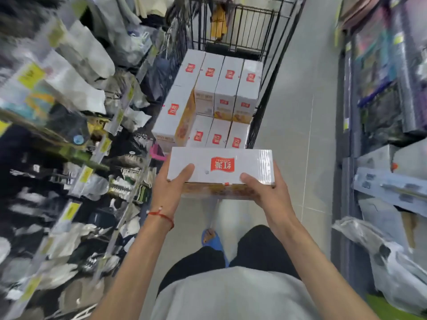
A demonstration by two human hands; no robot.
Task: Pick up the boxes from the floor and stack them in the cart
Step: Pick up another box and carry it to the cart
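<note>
While both hands, left (pixel 172 187) and right (pixel 263 192), keep a clamped grip on one white carton (pixel 220 166), it hangs just short of the wire cart (pixel 265 93); next: place atop the stacked cartons (pixel 217 132).

White box (pixel 231 166), red logo; black wire cart (pixel 268 72); red wrist string (pixel 161 215).

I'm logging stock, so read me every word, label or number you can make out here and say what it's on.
"红源", upside down from this view, on the red logo of the held box.
Small Latin line above it: too small to read.
Red logos on the boxes in the cart: too blurred to read.
Yellow shelf tags: blurred, unreadable.
</note>
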